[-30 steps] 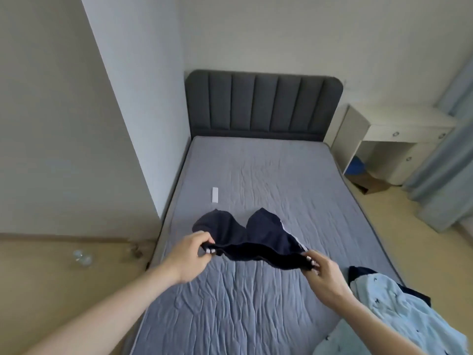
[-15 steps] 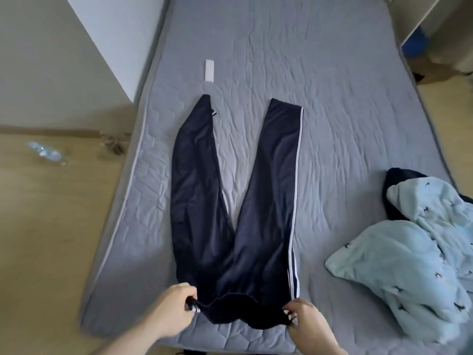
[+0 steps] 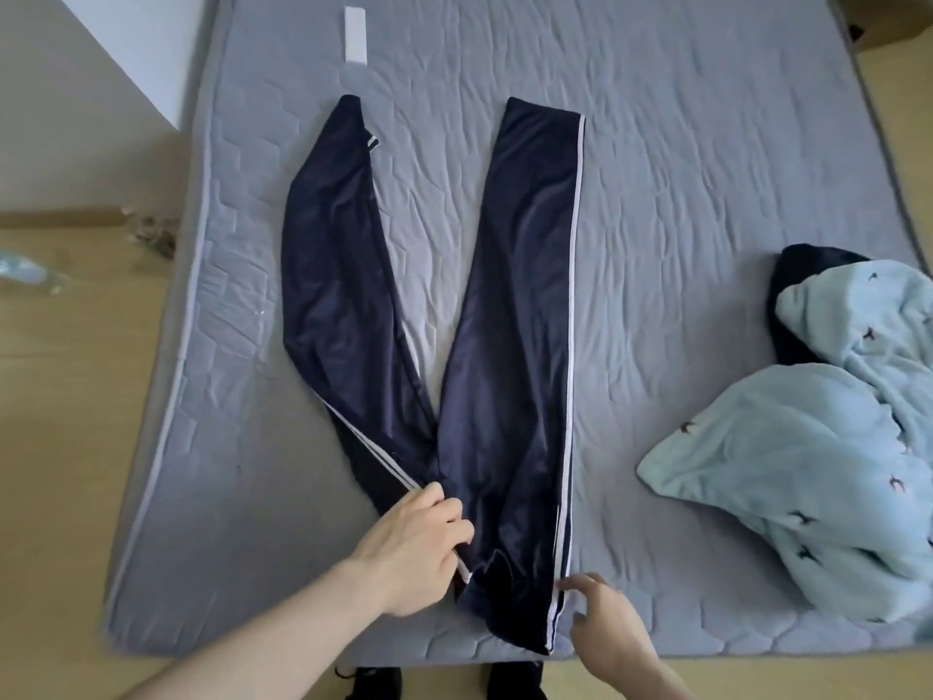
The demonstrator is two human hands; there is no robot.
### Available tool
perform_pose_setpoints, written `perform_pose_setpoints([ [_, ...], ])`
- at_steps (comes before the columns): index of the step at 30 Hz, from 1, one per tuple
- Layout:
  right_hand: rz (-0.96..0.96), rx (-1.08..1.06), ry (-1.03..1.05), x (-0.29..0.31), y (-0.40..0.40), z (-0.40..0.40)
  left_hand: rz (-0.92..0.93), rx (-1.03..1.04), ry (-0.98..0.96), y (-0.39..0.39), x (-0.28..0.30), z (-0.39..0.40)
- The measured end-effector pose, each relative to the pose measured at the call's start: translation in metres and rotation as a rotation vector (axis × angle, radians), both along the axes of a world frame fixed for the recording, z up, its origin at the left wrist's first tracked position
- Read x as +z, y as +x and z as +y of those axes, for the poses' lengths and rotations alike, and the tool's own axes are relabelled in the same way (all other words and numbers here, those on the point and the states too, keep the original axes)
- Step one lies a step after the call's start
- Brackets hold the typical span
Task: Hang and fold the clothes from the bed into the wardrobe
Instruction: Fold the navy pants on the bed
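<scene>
Navy track trousers with white side stripes lie spread on the grey bed, legs pointing away in a V, waistband at the near edge. My left hand grips the left side of the waistband and has pulled it inward over the middle of the trousers. My right hand pinches the right corner of the waistband by the white stripe.
A pale blue patterned garment lies crumpled on the bed's right side, over something dark. A small white strip lies near the far left of the mattress. A white panel stands left of the bed; wooden floor surrounds it.
The trousers went from held bunched in the air to laid flat on the bed. My left hand has since drawn its side of the waistband to the right.
</scene>
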State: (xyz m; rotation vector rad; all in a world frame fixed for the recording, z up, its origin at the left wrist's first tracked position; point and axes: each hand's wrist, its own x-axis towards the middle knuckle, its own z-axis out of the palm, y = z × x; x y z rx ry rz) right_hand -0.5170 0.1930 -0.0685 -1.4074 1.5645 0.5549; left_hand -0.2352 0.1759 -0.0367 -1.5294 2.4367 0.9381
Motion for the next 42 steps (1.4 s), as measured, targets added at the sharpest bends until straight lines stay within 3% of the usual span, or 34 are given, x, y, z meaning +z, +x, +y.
perform_pose_setpoints([
  [4, 0.024, -0.22, -0.045, 0.004, -0.029, -0.029, 0.0, -0.246, -0.032, -0.065, 0.007, -0.039],
  [9, 0.043, -0.351, -0.105, 0.0, -0.061, -0.06, -0.171, -0.757, -0.061, -0.14, 0.006, -0.057],
  [13, 0.048, -0.359, -0.102, -0.012, -0.069, -0.076, -0.235, -0.828, 0.111, -0.167, -0.025, -0.042],
  [16, 0.027, -0.367, -0.087, -0.02, -0.061, -0.087, -0.042, -0.567, 0.27, -0.152, -0.049, -0.042],
  [20, -0.073, -0.372, -0.154, -0.024, -0.026, -0.109, 0.252, 0.169, 0.258, -0.093, -0.067, -0.086],
  [22, -0.154, -0.376, -0.194, -0.025, 0.0, -0.126, 0.219, 0.478, 0.141, -0.051, -0.076, -0.119],
  [25, -0.278, -0.381, -0.268, -0.031, 0.045, -0.164, -0.017, 0.779, 0.048, 0.025, -0.091, -0.166],
  [29, -0.388, -0.351, -0.4, -0.045, 0.109, -0.227, -0.345, 0.973, 0.178, 0.1, -0.114, -0.202],
  [36, -0.439, -0.21, -0.572, -0.076, 0.207, -0.319, -0.341, 1.093, 0.415, 0.119, -0.157, -0.272],
  [42, -0.336, -0.163, -0.491, -0.105, 0.24, -0.344, -0.485, 1.065, 0.418, 0.116, -0.189, -0.283],
])
